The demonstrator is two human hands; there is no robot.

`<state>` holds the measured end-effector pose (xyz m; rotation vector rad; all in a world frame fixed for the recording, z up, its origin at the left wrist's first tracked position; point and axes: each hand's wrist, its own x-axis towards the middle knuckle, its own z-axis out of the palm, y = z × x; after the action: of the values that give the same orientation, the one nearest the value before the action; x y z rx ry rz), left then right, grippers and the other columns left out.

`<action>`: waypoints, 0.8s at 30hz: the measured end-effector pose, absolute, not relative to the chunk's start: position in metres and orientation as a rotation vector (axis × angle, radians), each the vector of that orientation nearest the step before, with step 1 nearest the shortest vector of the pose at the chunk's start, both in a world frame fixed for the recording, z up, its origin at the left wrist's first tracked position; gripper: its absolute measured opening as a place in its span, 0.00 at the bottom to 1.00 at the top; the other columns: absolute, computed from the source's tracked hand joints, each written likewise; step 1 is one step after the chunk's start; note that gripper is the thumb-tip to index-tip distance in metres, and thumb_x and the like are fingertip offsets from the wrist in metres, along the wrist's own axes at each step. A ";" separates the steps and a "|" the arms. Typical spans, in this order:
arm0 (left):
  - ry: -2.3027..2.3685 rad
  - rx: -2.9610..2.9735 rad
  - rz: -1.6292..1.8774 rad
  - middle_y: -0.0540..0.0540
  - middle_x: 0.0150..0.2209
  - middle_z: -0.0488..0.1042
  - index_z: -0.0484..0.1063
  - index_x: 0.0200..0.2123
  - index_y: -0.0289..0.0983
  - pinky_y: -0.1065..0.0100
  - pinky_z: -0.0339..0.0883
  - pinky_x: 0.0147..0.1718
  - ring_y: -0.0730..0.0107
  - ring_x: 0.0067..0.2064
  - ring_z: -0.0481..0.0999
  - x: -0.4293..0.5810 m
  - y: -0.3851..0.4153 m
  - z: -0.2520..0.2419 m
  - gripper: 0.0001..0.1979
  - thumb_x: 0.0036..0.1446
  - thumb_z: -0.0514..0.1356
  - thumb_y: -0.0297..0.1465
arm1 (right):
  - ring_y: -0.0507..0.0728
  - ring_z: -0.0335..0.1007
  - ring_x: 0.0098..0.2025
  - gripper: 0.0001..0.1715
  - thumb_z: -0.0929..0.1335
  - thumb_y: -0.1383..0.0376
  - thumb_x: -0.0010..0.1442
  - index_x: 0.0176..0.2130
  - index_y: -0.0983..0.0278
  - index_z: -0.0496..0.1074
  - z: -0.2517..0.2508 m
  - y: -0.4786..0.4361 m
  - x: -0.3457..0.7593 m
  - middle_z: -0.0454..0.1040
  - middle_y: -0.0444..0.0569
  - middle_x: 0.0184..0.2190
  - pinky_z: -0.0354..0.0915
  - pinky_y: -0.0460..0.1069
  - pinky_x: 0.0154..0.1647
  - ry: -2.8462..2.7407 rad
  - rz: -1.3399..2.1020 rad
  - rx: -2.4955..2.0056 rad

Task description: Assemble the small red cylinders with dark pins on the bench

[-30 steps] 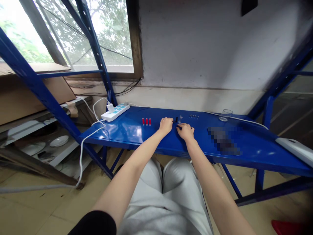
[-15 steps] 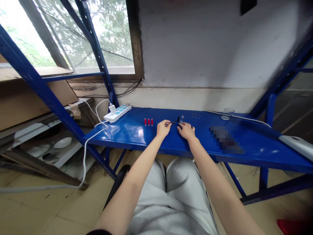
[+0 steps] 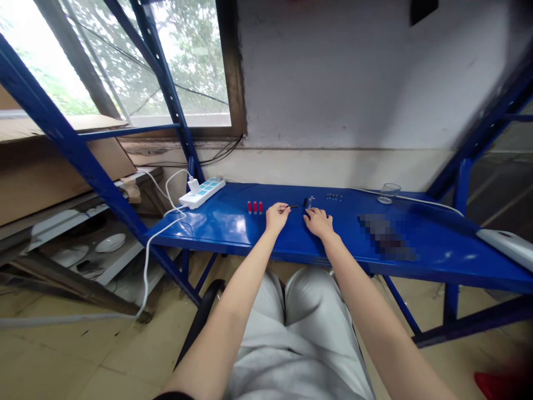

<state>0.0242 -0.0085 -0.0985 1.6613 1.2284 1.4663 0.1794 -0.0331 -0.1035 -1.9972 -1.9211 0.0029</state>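
My left hand (image 3: 277, 215) rests on the blue metal shelf (image 3: 216, 225) with its fingers curled, pinching a thin dark stick-like piece (image 3: 292, 206) that points right. My right hand (image 3: 318, 221) lies beside it, fingers bent down on the shelf, just below a small dark part and a small clear part (image 3: 308, 202). Three small red pieces (image 3: 255, 207) stand in a row to the left of my left hand. A row of tiny dark bits (image 3: 333, 196) lies further back on the right.
A white power strip (image 3: 202, 192) with a plugged charger and white cable sits at the shelf's left end. A clear glass (image 3: 387, 193) stands at the back right by a white cable. Blue rack posts frame both sides; dishes lie on a lower shelf at left.
My left hand drew back slightly to the left with the thin dark piece in its fingertips. The right hand stayed about where it was. The camera shifted a little.
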 end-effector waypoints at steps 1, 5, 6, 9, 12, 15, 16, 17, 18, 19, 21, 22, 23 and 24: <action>1.213 1.633 1.470 0.42 0.30 0.77 0.73 0.33 0.32 0.70 0.69 0.35 0.70 0.33 0.76 0.024 -0.008 -0.099 0.07 0.50 0.59 0.27 | 0.63 0.52 0.55 0.23 0.55 0.59 0.62 0.53 0.60 0.65 -0.103 -0.034 0.179 0.62 0.55 0.54 0.52 0.63 0.50 -1.931 -0.007 -1.976; 1.166 1.559 1.489 0.41 0.30 0.77 0.72 0.34 0.31 0.70 0.69 0.35 0.70 0.33 0.77 0.022 -0.006 -0.101 0.07 0.50 0.59 0.27 | 0.62 0.58 0.49 0.16 0.58 0.60 0.60 0.42 0.61 0.70 -0.100 -0.037 0.177 0.69 0.53 0.45 0.55 0.58 0.45 -1.956 -0.061 -1.832; 1.158 1.553 1.492 0.41 0.30 0.77 0.72 0.34 0.31 0.70 0.69 0.35 0.70 0.33 0.77 0.022 -0.005 -0.101 0.07 0.50 0.59 0.27 | 0.61 0.59 0.47 0.15 0.59 0.60 0.60 0.39 0.62 0.70 -0.100 -0.037 0.177 0.70 0.52 0.42 0.56 0.56 0.44 -1.946 -0.073 -1.788; 1.152 1.553 1.483 0.40 0.30 0.77 0.72 0.33 0.31 0.70 0.69 0.35 0.70 0.33 0.77 0.022 -0.004 -0.103 0.07 0.50 0.59 0.27 | 0.58 0.62 0.40 0.11 0.60 0.62 0.58 0.34 0.63 0.68 -0.100 -0.034 0.179 0.71 0.52 0.35 0.57 0.51 0.40 -1.884 -0.067 -1.652; 1.156 1.565 1.469 0.40 0.30 0.77 0.72 0.33 0.31 0.69 0.69 0.35 0.69 0.34 0.77 0.023 -0.003 -0.104 0.06 0.50 0.59 0.26 | 0.56 0.64 0.35 0.09 0.58 0.64 0.58 0.36 0.63 0.65 -0.101 -0.032 0.180 0.70 0.51 0.31 0.58 0.48 0.35 -1.811 0.011 -1.529; 1.169 1.570 1.453 0.41 0.30 0.77 0.72 0.33 0.31 0.69 0.69 0.36 0.69 0.34 0.77 0.023 -0.003 -0.103 0.06 0.50 0.59 0.26 | 0.55 0.65 0.32 0.10 0.57 0.63 0.59 0.39 0.63 0.63 -0.101 -0.033 0.180 0.70 0.49 0.29 0.58 0.47 0.32 -1.740 0.098 -1.447; 1.176 1.571 1.446 0.41 0.30 0.77 0.72 0.33 0.31 0.69 0.69 0.36 0.69 0.34 0.77 0.023 -0.004 -0.102 0.06 0.50 0.59 0.25 | 0.55 0.65 0.31 0.11 0.56 0.62 0.60 0.39 0.63 0.62 -0.100 -0.033 0.180 0.70 0.49 0.29 0.58 0.47 0.32 -1.725 0.123 -1.431; 1.183 1.571 1.439 0.41 0.30 0.77 0.72 0.33 0.31 0.69 0.69 0.36 0.69 0.34 0.77 0.022 -0.004 -0.102 0.06 0.50 0.58 0.25 | 0.55 0.66 0.30 0.12 0.56 0.61 0.60 0.40 0.63 0.62 -0.100 -0.034 0.179 0.70 0.49 0.28 0.58 0.47 0.32 -1.715 0.146 -1.420; 1.189 1.571 1.434 0.41 0.30 0.77 0.72 0.33 0.31 0.69 0.69 0.36 0.70 0.33 0.77 0.022 -0.005 -0.101 0.06 0.50 0.58 0.25 | 0.55 0.66 0.29 0.12 0.56 0.60 0.60 0.40 0.63 0.61 -0.099 -0.035 0.179 0.70 0.49 0.27 0.58 0.47 0.32 -1.708 0.163 -1.413; 1.196 1.572 1.432 0.41 0.30 0.77 0.72 0.33 0.31 0.70 0.69 0.36 0.70 0.33 0.77 0.022 -0.005 -0.101 0.06 0.50 0.58 0.24 | 0.54 0.66 0.28 0.12 0.56 0.59 0.60 0.40 0.63 0.61 -0.098 -0.036 0.178 0.70 0.48 0.27 0.59 0.47 0.31 -1.703 0.173 -1.406; 1.206 1.579 1.434 0.41 0.30 0.77 0.72 0.33 0.31 0.70 0.69 0.36 0.70 0.33 0.77 0.022 -0.005 -0.101 0.06 0.50 0.58 0.24 | 0.54 0.66 0.28 0.12 0.56 0.59 0.60 0.39 0.63 0.61 -0.098 -0.037 0.178 0.70 0.48 0.27 0.59 0.47 0.31 -1.697 0.177 -1.391; 1.214 1.585 1.437 0.41 0.30 0.77 0.72 0.33 0.31 0.69 0.69 0.36 0.70 0.33 0.77 0.022 -0.005 -0.101 0.06 0.50 0.58 0.25 | 0.54 0.66 0.27 0.12 0.56 0.59 0.60 0.38 0.63 0.61 -0.098 -0.037 0.178 0.70 0.48 0.27 0.59 0.46 0.31 -1.691 0.171 -1.385; 1.224 1.589 1.442 0.41 0.30 0.77 0.72 0.33 0.31 0.69 0.69 0.36 0.70 0.33 0.77 0.021 -0.004 -0.102 0.06 0.50 0.58 0.25 | 0.54 0.66 0.27 0.12 0.56 0.59 0.60 0.38 0.63 0.62 -0.097 -0.037 0.178 0.70 0.48 0.26 0.58 0.46 0.31 -1.684 0.165 -1.382; 1.239 1.589 1.447 0.41 0.30 0.77 0.72 0.34 0.31 0.69 0.69 0.37 0.70 0.33 0.77 0.021 -0.003 -0.103 0.06 0.50 0.58 0.25 | 0.53 0.66 0.27 0.12 0.56 0.59 0.60 0.38 0.63 0.62 -0.097 -0.037 0.178 0.70 0.48 0.26 0.58 0.46 0.31 -1.680 0.160 -1.380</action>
<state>0.0210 -0.0032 -0.1030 1.5890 1.2387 1.4473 0.1780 -0.0372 -0.0975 -1.3796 -1.6799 0.1601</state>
